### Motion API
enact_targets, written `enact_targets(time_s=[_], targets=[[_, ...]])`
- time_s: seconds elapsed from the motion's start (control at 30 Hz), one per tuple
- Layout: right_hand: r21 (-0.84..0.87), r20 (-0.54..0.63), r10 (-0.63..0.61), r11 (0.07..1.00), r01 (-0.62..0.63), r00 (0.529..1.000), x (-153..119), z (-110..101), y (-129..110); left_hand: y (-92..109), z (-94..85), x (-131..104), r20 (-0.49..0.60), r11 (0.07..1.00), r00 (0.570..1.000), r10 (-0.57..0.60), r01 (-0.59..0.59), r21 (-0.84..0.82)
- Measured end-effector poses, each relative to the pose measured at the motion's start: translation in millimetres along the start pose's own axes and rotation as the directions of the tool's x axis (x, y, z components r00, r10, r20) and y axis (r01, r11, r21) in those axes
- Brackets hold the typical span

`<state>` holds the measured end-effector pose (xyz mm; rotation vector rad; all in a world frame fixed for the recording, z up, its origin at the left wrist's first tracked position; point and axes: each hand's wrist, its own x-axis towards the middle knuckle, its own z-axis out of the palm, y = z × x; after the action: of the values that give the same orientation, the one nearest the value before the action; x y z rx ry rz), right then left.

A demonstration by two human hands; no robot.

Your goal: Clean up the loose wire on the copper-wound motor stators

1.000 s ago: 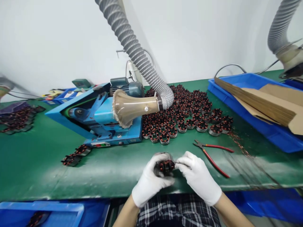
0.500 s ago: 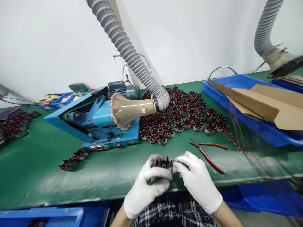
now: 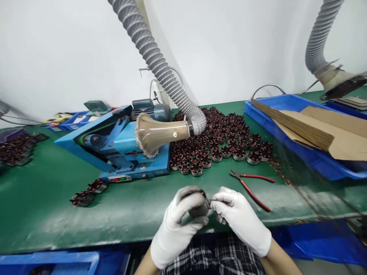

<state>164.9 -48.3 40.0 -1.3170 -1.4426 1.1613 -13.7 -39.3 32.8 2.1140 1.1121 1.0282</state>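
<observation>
My left hand (image 3: 179, 223), in a white glove with greyed fingertips, is wrapped round a round metal part (image 3: 201, 208). The part is tilted and partly covered by the fingers. Close to its right side, my right hand (image 3: 239, 217) has thumb and fingers pinched together at the part's edge; what they grip is too small to name. Red-handled cutters (image 3: 254, 190) lie with handles spread to the right of my hands. Behind them stands a large group of copper-wound ring parts (image 3: 215, 141) on the green table (image 3: 129, 215).
A blue belt machine (image 3: 123, 141) with a grey suction hose (image 3: 160, 65) stands left of centre. Two ring parts (image 3: 88, 193) lie before it. A blue tray (image 3: 289, 152) holding cardboard (image 3: 338, 122) is at right, beside copper wire scraps (image 3: 279, 170).
The part in my left hand has been tilted, so its copper-wound top is now mostly hidden. My right fingers have curled in more beside it. The view has shifted slightly.
</observation>
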Motion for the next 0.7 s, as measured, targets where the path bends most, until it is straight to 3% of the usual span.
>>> enact_targets(time_s=[0.07, 0.13, 0.23, 0.3, 0.37, 0.47, 0.53, 0.7], targets=[[0.115, 0.062, 0.071, 0.99, -0.078, 0.996, 0, 0, 1, -1, -0.5, 0, -0.037, 0.999, 0.999, 0.004, -0.003, 0.032], [0.136, 0.072, 0.105, 0.984, -0.114, 0.992, 0, 2, 3, -2, -1.9, 3, 0.046, 1.0, 0.999, -0.025, 0.024, 0.014], [-0.081, -0.086, 0.024, 0.996, -0.031, 0.996, -1, 5, 8, -1, -3.1, 7, 0.266, 0.995, 0.961, -0.076, 0.089, -0.037], [-0.158, -0.127, 0.013, 0.987, -0.033, 0.992, -1, 7, 14, -3, 0.6, 7, 0.307, 0.995, 0.948, -0.081, 0.097, -0.035], [-0.102, -0.011, 0.097, 0.99, -0.098, 0.995, 1, 9, 24, -8, 9.2, 3, 0.261, 0.997, 0.962, -0.08, 0.082, 0.003], [-0.088, 0.199, 0.173, 0.983, -0.158, 0.965, 9, 9, 43, -24, 25.8, -6, 0.166, 0.984, 0.986, -0.011, -0.019, 0.179], [-0.173, 0.255, 0.167, 0.977, -0.125, 0.953, 15, 8, 53, -36, 34.0, -9, 0.169, 0.965, 0.985, 0.022, -0.065, 0.252], [-0.461, 0.35, 0.097, 0.883, 0.081, 0.932, 31, -2, 50, -56, 35.9, -5, 0.28, 0.97, 0.95, -0.142, 0.076, 0.232]])
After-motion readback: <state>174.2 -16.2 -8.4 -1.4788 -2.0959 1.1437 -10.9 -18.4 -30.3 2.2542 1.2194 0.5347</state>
